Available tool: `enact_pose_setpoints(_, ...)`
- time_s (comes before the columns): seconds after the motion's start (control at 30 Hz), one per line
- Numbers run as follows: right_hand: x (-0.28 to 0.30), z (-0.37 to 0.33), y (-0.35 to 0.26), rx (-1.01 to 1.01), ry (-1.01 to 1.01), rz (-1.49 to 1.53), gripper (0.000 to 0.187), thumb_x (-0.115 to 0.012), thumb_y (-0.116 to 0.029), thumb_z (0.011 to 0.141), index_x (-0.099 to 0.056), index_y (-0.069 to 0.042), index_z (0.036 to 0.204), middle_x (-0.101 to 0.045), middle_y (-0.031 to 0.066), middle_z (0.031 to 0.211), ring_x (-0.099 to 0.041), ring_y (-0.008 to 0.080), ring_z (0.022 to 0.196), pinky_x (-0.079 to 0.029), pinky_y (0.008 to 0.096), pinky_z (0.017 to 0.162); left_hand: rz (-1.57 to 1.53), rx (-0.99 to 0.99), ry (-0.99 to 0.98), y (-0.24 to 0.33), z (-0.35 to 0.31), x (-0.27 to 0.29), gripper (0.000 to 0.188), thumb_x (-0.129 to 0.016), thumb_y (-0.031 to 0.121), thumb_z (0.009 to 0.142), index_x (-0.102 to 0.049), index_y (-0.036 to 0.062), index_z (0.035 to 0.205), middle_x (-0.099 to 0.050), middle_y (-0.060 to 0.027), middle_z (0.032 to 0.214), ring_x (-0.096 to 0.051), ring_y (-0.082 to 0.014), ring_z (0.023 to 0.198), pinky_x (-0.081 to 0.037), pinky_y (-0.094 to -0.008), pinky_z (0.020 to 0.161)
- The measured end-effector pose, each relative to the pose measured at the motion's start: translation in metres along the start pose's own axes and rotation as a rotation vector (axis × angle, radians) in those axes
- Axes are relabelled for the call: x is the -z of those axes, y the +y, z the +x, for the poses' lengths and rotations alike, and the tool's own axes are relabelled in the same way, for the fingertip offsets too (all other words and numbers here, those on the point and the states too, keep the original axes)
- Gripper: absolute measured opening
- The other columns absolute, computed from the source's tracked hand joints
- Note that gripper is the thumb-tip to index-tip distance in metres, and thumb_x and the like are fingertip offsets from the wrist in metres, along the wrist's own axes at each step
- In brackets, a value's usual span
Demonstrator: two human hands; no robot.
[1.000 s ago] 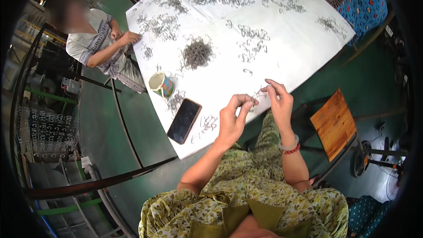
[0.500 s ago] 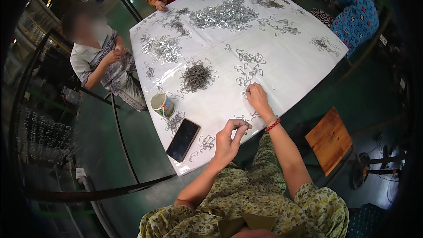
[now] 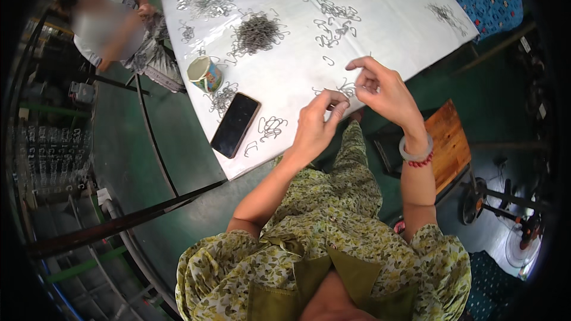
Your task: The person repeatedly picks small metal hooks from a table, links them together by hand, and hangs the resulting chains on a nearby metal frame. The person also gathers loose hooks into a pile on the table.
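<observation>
The left hand (image 3: pixel 318 122) is at the near edge of the table (image 3: pixel 389 35); its thumb and forefinger come close at the tips, but whether they pinch a hook I cannot tell; the right hand (image 3: pixel 385 92) is raised just beside it, forefinger stretched out and the other fingers curled, and whether something is inside them is also not clear; a few metal hooks (image 3: pixel 344 89) lie on the table close to the fingers of both hands; to the left is a small group of hooks (image 3: pixel 272 127), beside a black phone (image 3: pixel 236 125); farther are a cup (image 3: pixel 205 75), a dark heap (image 3: pixel 257 34) and a loose scatter of hooks (image 3: pixel 336 21); beyond, a silvery heap (image 3: pixel 208 0); by my judgement, much lies unhandled, though which heaps are finished the view does not show.
</observation>
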State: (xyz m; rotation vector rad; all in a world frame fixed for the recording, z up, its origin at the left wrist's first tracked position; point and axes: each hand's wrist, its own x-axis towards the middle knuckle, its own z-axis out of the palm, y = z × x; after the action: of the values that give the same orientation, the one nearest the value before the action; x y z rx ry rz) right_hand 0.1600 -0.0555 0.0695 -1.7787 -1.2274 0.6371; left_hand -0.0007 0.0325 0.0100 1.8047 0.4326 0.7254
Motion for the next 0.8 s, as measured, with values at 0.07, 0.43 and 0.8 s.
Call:
enact_pose_setpoints(0.07, 0.003, -0.009, -0.019, 0.052, -0.015, -0.096, 0.041, -0.059, 0.001, 0.076, -0.058, -0.005, 0.117, -0.055, 0.0038, 0.066, -0.051, 0.0092, 0.060, -0.041, 0.0278, 0.055, 0.068, -0.023, -0.030, -0.001, -0.003, -0.005, 0.010, -0.064, 0.004, 0.089, -0.060, -0.0004, 0.097, -0.068, -0.0144, 0.091, -0.067, -0.0249, 0.085, -0.052, -0.0348, 0.075)
enact_pose_setpoints(0.43, 0.001, -0.029, -0.022, -0.013, 0.152, -0.033, 0.014, -0.071, 0.003, 0.080, -0.063, 0.004, 0.091, -0.069, 0.0096, 0.071, -0.065, 0.0087, 0.064, -0.045, 0.0219, 0.055, 0.194, -0.159, 0.046, -0.024, -0.002, 0.019, 0.040, -0.070, 0.016, 0.087, -0.057, 0.0050, 0.123, -0.064, -0.0142, 0.113, -0.063, -0.0273, 0.102, -0.052, -0.0380, 0.086)
enact_pose_setpoints(0.8, -0.001, -0.049, 0.003, -0.142, 0.313, 0.145, 0.014, -0.068, 0.006, 0.080, -0.070, 0.007, 0.094, -0.070, 0.0091, 0.078, -0.062, 0.0099, 0.064, -0.049, 0.0222, 0.059, 1.047, 0.165, 0.210, -0.191, 0.115, 0.172, 0.014, -0.065, 0.010, 0.080, -0.072, 0.0009, 0.087, -0.066, -0.0225, 0.092, -0.064, -0.0406, 0.088, -0.053, -0.0466, 0.076)
